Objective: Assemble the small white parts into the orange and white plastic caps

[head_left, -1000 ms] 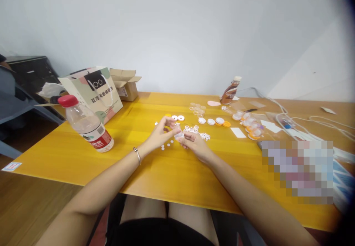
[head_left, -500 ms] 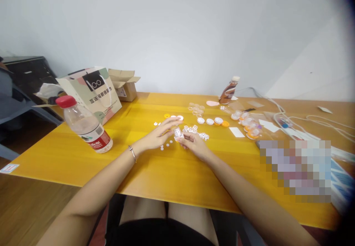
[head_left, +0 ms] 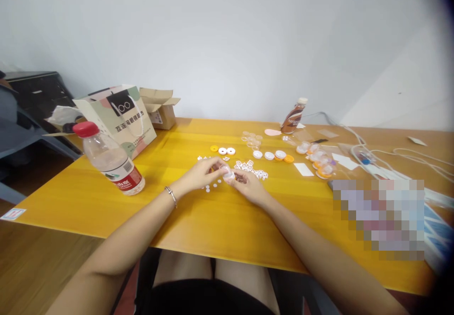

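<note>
Between my two hands is a small clear-and-white plastic piece (head_left: 229, 173), held just above the table. My left hand (head_left: 205, 172) has its thumb and fingers closed on the piece's left side. From the right, my right hand (head_left: 250, 186) pinches the same piece. The fingers partly hide it, so its exact kind does not show. Beside my right hand lie white lattice-patterned plastic parts (head_left: 247, 165). Small white discs (head_left: 207, 189) are scattered below my left hand. White rings (head_left: 231, 151) and a yellow ring (head_left: 214, 148) lie just beyond.
A red-capped bottle (head_left: 118, 166), a paper bag (head_left: 124, 121) and a cardboard box (head_left: 163, 114) stand left. Clear rings (head_left: 252, 140), round white caps (head_left: 269, 156) and a brown bottle (head_left: 293, 117) are farther back. White cables (head_left: 358, 140) run across the right side.
My left hand has come down and its spread fingers have closed onto the plastic piece. The white rings behind it now show fully. My right hand has kept its hold.
</note>
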Tool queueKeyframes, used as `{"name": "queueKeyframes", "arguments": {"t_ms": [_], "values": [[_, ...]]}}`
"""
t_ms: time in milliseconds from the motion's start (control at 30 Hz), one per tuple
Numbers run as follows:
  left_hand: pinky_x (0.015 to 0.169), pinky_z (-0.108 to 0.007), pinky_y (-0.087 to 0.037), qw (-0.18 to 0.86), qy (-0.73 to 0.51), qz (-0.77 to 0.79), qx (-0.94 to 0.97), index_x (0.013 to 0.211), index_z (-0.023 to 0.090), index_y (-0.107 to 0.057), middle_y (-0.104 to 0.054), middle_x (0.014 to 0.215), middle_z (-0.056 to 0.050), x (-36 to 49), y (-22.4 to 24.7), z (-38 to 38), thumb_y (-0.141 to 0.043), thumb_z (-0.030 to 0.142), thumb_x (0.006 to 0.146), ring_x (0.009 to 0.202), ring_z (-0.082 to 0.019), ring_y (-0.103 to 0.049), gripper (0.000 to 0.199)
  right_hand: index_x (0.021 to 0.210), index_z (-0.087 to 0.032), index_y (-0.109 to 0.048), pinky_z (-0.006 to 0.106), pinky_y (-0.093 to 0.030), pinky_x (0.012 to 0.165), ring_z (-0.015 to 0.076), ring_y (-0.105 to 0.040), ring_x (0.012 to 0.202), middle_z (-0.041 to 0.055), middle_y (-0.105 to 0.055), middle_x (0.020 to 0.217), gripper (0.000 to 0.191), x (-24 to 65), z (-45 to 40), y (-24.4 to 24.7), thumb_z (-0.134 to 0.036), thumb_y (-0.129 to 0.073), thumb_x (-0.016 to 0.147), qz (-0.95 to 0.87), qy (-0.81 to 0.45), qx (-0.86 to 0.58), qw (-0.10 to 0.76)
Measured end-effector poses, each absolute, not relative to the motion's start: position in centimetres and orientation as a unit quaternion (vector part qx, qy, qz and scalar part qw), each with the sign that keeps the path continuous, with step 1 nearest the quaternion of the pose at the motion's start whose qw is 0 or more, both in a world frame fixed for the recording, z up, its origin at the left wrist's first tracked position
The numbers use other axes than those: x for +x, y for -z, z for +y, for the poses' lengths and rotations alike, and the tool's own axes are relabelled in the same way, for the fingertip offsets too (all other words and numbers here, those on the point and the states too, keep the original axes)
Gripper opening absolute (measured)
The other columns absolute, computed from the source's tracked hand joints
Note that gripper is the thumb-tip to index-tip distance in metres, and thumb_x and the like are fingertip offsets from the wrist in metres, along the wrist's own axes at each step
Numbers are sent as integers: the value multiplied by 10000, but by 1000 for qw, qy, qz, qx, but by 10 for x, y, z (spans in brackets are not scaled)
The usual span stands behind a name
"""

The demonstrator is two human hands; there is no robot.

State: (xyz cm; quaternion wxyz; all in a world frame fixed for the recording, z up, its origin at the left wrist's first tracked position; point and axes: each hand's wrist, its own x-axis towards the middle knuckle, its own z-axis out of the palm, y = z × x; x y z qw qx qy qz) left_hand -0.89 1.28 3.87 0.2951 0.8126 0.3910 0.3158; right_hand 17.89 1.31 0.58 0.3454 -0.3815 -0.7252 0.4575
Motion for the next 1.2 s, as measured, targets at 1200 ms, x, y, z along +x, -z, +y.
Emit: {"name": "queueKeyframes", "arguments": {"t_ms": [1200], "values": [[600, -215, -394, 162, -305, 425, 837, 873, 158, -560, -576, 700, -7, 15, -30, -2, -413, 383, 842, 627, -100, -506, 271, 739, -180, -592, 253, -375, 613, 128, -459, 665, 12, -503, 717, 161, 185, 15, -8, -332, -542, 742, -839, -246, -369, 314]]}}
